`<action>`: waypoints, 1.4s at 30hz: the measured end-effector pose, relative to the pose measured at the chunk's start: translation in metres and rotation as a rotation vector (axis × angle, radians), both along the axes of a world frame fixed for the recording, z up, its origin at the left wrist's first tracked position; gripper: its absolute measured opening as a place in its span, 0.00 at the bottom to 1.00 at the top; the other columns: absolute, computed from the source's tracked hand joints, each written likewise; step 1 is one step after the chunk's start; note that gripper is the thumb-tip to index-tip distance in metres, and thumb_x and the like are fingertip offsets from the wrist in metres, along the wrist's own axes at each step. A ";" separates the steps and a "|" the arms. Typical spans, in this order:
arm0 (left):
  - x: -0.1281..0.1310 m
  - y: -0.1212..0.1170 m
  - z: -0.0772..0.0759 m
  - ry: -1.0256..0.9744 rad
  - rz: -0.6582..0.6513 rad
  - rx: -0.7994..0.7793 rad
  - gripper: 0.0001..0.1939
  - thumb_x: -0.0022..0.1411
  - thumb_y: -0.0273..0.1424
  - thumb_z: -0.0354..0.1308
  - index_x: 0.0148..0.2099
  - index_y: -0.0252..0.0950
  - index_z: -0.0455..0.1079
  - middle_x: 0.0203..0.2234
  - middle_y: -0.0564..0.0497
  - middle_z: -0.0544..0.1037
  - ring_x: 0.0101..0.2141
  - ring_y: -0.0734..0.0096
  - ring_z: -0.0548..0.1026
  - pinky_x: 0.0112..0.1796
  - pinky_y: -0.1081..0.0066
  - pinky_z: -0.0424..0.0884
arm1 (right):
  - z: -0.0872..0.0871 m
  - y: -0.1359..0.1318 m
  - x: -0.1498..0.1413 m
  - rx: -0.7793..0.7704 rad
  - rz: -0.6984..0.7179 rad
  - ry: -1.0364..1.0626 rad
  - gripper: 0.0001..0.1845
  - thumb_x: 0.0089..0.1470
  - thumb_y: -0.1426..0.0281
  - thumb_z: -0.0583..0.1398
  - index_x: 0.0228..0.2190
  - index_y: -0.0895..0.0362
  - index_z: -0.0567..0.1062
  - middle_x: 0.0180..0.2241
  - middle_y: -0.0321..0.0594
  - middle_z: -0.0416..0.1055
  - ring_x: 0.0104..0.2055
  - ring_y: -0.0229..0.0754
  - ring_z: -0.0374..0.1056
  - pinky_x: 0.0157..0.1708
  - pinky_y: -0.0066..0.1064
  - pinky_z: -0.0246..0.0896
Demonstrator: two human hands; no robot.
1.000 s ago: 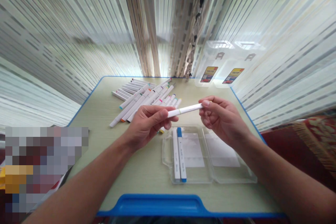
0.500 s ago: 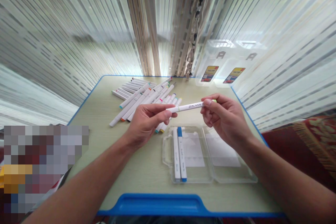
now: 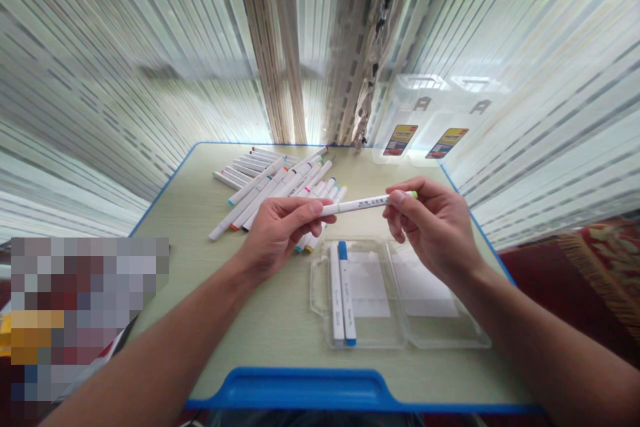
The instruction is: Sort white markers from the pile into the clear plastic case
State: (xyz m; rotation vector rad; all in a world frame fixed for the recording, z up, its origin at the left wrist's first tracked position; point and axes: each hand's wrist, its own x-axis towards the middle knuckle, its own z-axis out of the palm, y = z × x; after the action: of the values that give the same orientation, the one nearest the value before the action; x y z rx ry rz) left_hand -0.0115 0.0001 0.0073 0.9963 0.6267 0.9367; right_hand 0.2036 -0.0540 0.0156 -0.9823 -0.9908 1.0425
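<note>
A white marker with a light-green end (image 3: 361,204) is held nearly level above the table, between both hands. My left hand (image 3: 285,230) pinches its left end with thumb and fingers. At the other end, close to the green tip, my right hand (image 3: 433,220) grips it. Below lies a clear plastic case (image 3: 406,320), spread open. Two markers lie side by side in its left half: a white one (image 3: 337,300) and one with blue ends (image 3: 347,300). Behind my left hand, a loose pile of white markers (image 3: 265,197) with coloured ends covers part of the table.
Two closed clear cases (image 3: 413,113) with yellow-and-blue labels stand at the table's far right edge. A blue rim with a raised front lip (image 3: 305,387) borders the pale table (image 3: 170,280). Striped curtains (image 3: 165,67) hang behind it.
The marker has shifted slightly in my fingers, so more of its green end shows past my right thumb. Little else has moved.
</note>
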 end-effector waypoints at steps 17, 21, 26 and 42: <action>0.000 0.002 -0.006 0.154 0.048 0.113 0.05 0.54 0.29 0.72 0.33 0.35 0.80 0.22 0.55 0.78 0.23 0.81 0.70 0.25 0.79 0.64 | 0.000 -0.003 -0.002 0.003 0.016 -0.079 0.02 0.56 0.71 0.67 0.33 0.57 0.79 0.22 0.36 0.76 0.17 0.32 0.65 0.14 0.22 0.59; 0.001 0.002 -0.006 0.135 0.035 0.109 0.08 0.57 0.31 0.69 0.29 0.34 0.76 0.21 0.55 0.76 0.23 0.80 0.70 0.26 0.77 0.65 | -0.001 -0.004 -0.002 0.006 0.023 -0.091 0.02 0.56 0.71 0.67 0.33 0.57 0.80 0.23 0.36 0.76 0.17 0.32 0.66 0.15 0.22 0.60; 0.000 0.002 -0.007 0.139 0.038 0.122 0.07 0.57 0.31 0.70 0.31 0.33 0.77 0.22 0.54 0.76 0.23 0.80 0.69 0.26 0.78 0.65 | -0.002 -0.004 -0.002 0.006 0.024 -0.088 0.02 0.57 0.72 0.67 0.33 0.57 0.80 0.23 0.36 0.76 0.17 0.31 0.65 0.14 0.22 0.60; 0.001 0.000 -0.007 0.166 0.053 0.130 0.11 0.54 0.34 0.72 0.31 0.34 0.74 0.20 0.57 0.72 0.21 0.81 0.67 0.24 0.79 0.62 | -0.002 -0.004 -0.003 0.014 0.051 -0.129 0.03 0.57 0.71 0.67 0.32 0.57 0.79 0.23 0.35 0.77 0.17 0.32 0.66 0.14 0.22 0.61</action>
State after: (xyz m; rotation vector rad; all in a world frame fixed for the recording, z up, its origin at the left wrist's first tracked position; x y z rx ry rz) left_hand -0.0110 0.0003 0.0008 1.1875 0.7410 0.9567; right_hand 0.2007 -0.0580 0.0140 -1.0276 -1.1326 1.0228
